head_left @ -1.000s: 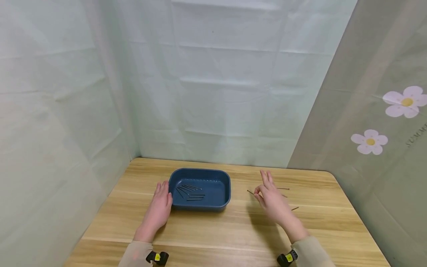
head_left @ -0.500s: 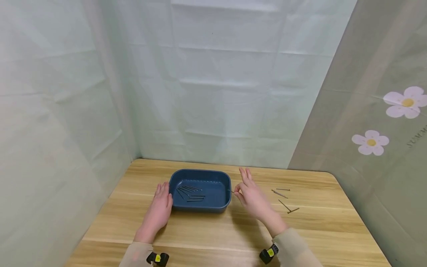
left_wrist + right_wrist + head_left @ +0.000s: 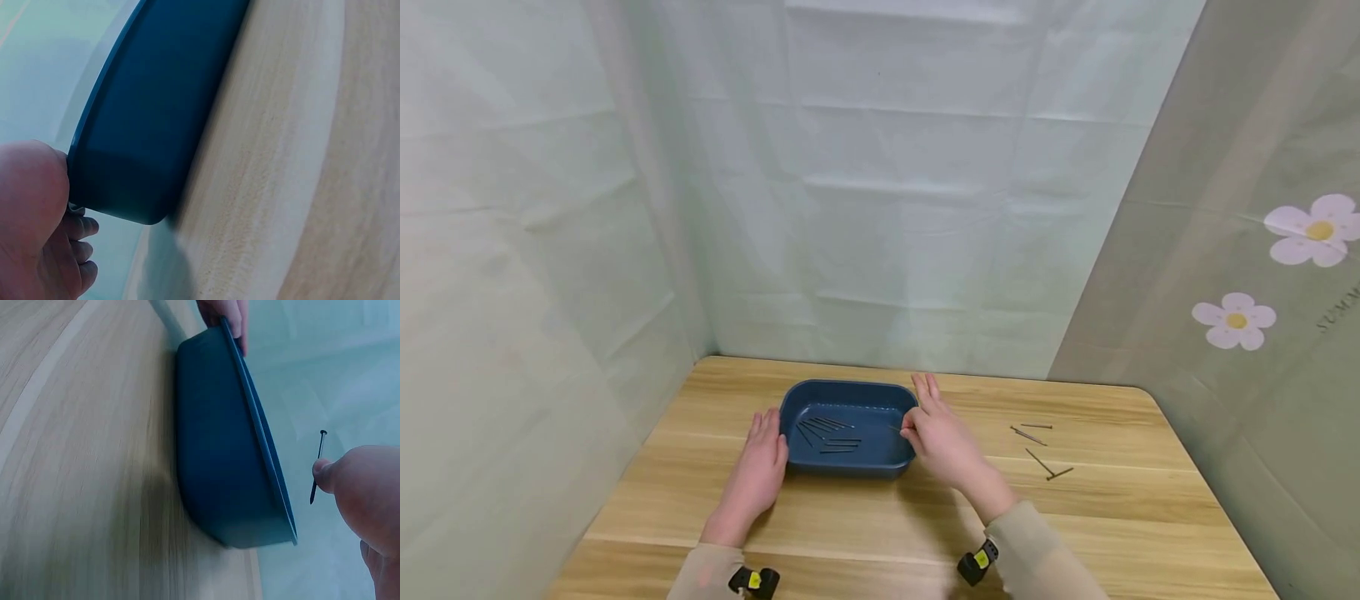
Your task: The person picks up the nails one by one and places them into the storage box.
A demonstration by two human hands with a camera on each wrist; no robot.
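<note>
A dark blue tray [image 3: 848,398] sits on the wooden table [image 3: 925,517] and holds several dark nails [image 3: 823,425]. My left hand [image 3: 762,457] lies flat against the tray's left wall [image 3: 150,119], fingers straight. My right hand [image 3: 942,440] hovers over the tray's right rim and pinches one nail [image 3: 316,465] between thumb and finger; the nail [image 3: 896,428] points in over the tray [image 3: 225,456]. The left hand's fingers [image 3: 228,314] show at the tray's far side in the right wrist view.
Three loose nails [image 3: 1037,446] lie on the table to the right of the tray. Pale curtains close in the back and left, and a flowered curtain [image 3: 1247,317] hangs on the right. The table's front edge is near my sleeves.
My right hand has carried the pinched nail leftward from the loose nails to over the tray's right rim. The left hand has stayed against the tray.
</note>
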